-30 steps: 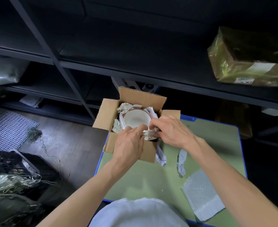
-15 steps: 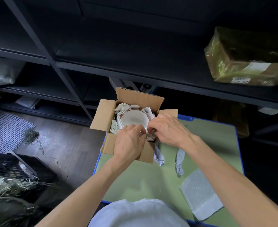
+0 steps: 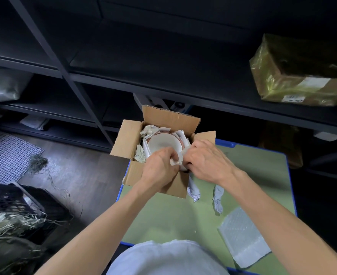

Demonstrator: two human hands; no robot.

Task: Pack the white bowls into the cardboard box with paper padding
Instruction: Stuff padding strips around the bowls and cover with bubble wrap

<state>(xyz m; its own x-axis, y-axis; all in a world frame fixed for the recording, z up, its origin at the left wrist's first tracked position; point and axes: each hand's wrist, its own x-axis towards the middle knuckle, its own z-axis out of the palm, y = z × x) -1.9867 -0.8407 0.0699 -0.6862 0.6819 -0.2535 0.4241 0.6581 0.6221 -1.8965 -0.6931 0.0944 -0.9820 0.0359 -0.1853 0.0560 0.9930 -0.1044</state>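
Observation:
An open cardboard box (image 3: pixel 128 138) stands at the far left corner of the green table top (image 3: pixel 183 219). A white bowl (image 3: pixel 162 142) with a reddish rim lies inside it, ringed by crumpled paper padding (image 3: pixel 147 130). My left hand (image 3: pixel 157 168) and my right hand (image 3: pixel 207 160) meet over the box's near side. Both pinch a wad of crumpled paper (image 3: pixel 178 158) at the bowl's near edge. The near part of the bowl is hidden by my hands.
A twisted paper strip (image 3: pixel 217 198) and a bubble-wrap sheet (image 3: pixel 243 237) lie on the table to the right; another paper piece (image 3: pixel 193 190) sticks out beside the box. Dark shelving stands behind, with a wrapped parcel (image 3: pixel 302 72). A crate with straw (image 3: pixel 11 213) sits on the floor at left.
Both hands have stayed at the box's near side, working the paper wad slightly further in against the bowl. The box and bowl have not shifted.

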